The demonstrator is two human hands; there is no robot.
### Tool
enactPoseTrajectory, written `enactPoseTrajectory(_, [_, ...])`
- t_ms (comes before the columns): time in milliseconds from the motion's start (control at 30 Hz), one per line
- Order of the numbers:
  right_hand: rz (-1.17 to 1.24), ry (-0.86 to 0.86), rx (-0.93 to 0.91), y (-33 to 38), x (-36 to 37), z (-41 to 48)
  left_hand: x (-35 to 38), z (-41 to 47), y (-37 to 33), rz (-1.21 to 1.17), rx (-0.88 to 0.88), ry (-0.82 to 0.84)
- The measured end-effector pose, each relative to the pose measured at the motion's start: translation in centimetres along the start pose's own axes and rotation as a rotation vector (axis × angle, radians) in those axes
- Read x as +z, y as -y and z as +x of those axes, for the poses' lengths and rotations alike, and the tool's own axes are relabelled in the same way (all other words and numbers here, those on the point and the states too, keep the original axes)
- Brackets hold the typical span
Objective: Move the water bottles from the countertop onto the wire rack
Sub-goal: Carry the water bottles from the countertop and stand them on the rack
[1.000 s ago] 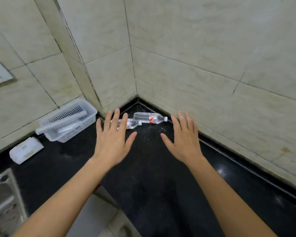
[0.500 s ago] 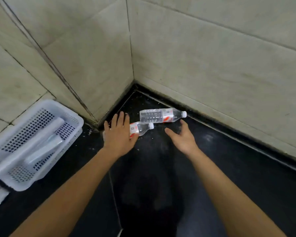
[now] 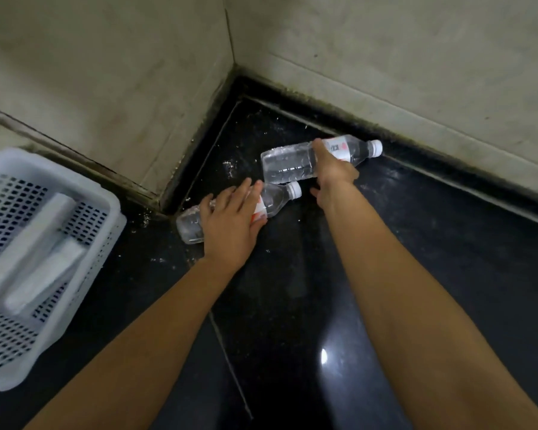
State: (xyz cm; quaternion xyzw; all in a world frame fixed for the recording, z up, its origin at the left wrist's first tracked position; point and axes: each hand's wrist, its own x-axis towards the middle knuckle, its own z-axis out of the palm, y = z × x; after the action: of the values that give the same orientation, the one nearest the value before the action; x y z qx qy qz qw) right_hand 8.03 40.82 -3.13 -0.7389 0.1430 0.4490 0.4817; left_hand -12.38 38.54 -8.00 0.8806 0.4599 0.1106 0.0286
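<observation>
A person's 2 bare hands reach into the far corner of a black countertop (image 3: 432,243), where 2 clear water bottles lie on their sides. The left hand (image 3: 230,221) rests on top of the near bottle (image 3: 277,198), fingers nearly straight and laid along its body, the thumb against the red-and-white label. The bottle's base shows to the left of the hand, and its neck and white cap (image 3: 294,190) show to the right. The right hand (image 3: 333,170) grips the far bottle (image 3: 289,161) around its middle, fingers curled over the top and across the label. That bottle's clear base extends left of the hand, and its white cap (image 3: 375,148) points right, close to the far wall (image 3: 385,57). The 2 bottles lie just beside each other, the near one's cap almost under the far one's body; whether they touch cannot be told. White specks dot the countertop around them. At the left edge stands 1 white perforated plastic basket (image 3: 112,209) holding white items, well apart from both bottles.
</observation>
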Motion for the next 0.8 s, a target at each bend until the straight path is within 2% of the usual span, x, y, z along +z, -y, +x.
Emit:
enactPoseTrajectory(167, [0.154,0.067,0.003,-0.6,-1.4,0.4,0.6,-0.3,-0.2,0.019,0.028,-0.059])
enactPoseTrajectory(333, [0.381,0.217,-0.034,-1.8,-5.0,-1.2,0.1,0.0,-0.3,-0.006,0.005,-0.018])
enactPoseTrajectory(433, [0.381,0.237,-0.077,-3.4,-8.6,-2.5,-0.1,0.2,-0.3,-0.026,-0.008,0.007])
enactPoseTrajectory(567, [0.384,0.146,-0.256,-5.3,-15.2,-4.3,-0.7,0.3,-0.7,-0.046,-0.047,0.062])
enactPoseTrajectory(667, [0.288,0.062,-0.389,-6.9,-20.0,-5.6,-2.2,0.4,-1.4,-0.134,-0.089,0.11])
enactPoseTrajectory(733, [0.262,-0.041,-0.411,-8.2,-22.9,-7.1,-3.3,0.3,-2.7,-0.225,-0.105,0.272])
enactPoseTrajectory(800, [0.263,-0.094,-0.423,-9.4,-25.4,-8.5,-4.8,0.0,-4.8,-0.507,-0.2,0.432])
